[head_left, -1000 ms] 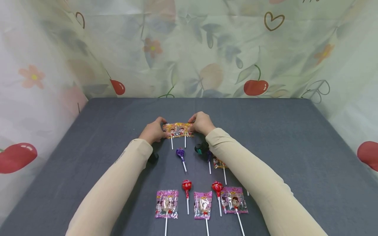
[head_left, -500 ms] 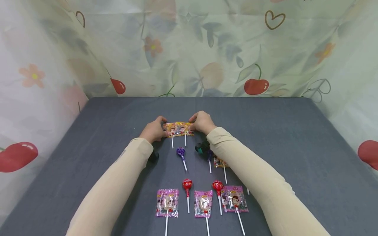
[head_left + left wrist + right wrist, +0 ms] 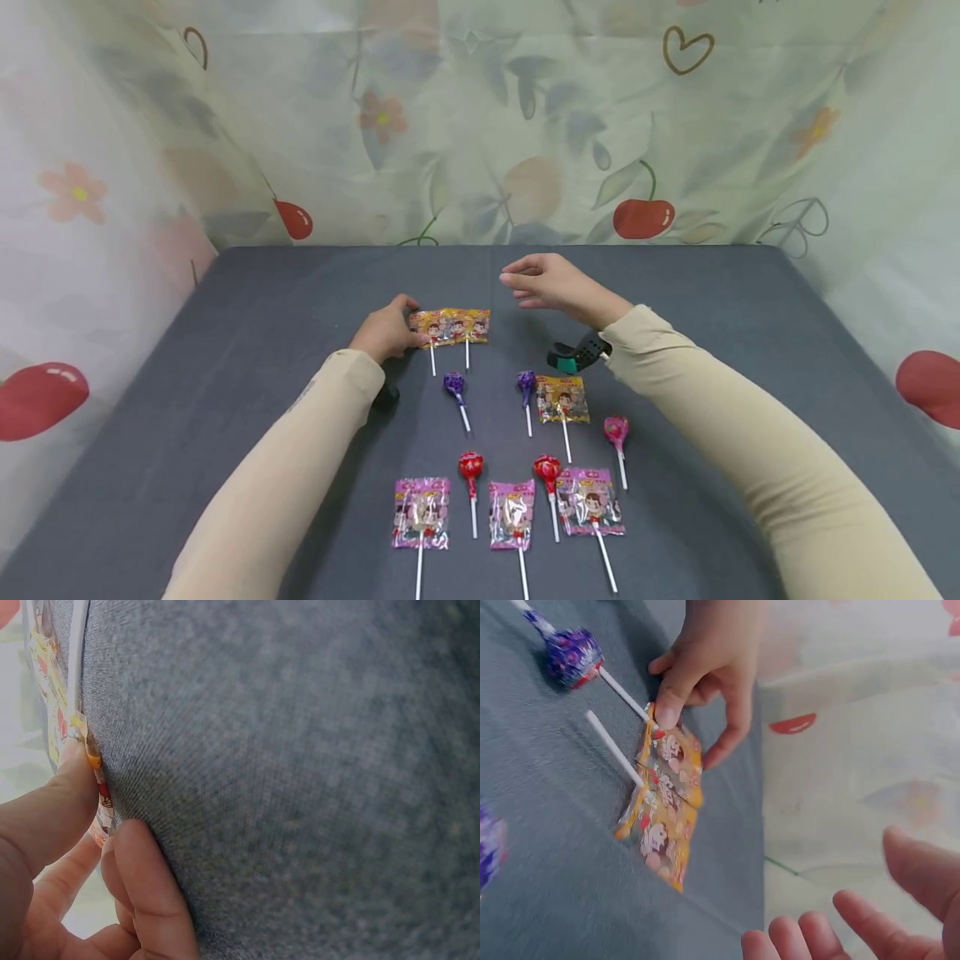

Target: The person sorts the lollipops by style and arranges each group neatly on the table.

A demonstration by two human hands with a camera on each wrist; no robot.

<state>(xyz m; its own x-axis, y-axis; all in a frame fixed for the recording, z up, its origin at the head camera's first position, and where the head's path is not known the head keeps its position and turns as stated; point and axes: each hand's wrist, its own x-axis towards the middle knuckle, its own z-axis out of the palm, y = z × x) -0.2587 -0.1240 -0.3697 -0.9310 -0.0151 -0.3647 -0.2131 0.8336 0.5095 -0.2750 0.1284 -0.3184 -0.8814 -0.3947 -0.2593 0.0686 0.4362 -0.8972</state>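
Pinches with the left grip (image 3: 385, 331) the left edge of two orange-wrapped lollipops (image 3: 456, 327), set side by side toward the far edge of the surface (image 3: 690, 308), holds the right grip (image 3: 551, 285) relaxed and apart to their right, and shows two purple lollipops (image 3: 453, 383) nearer the camera.

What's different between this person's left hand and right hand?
The left hand pinches a yellow packet at its edge, while the right hand holds nothing. The left hand is down by the table; the right hand looks raised above it. The left hand's thumb and index finger touch the wrapper, whereas the right hand's are apart from any packet. Both are bare and come out of cream sleeves.
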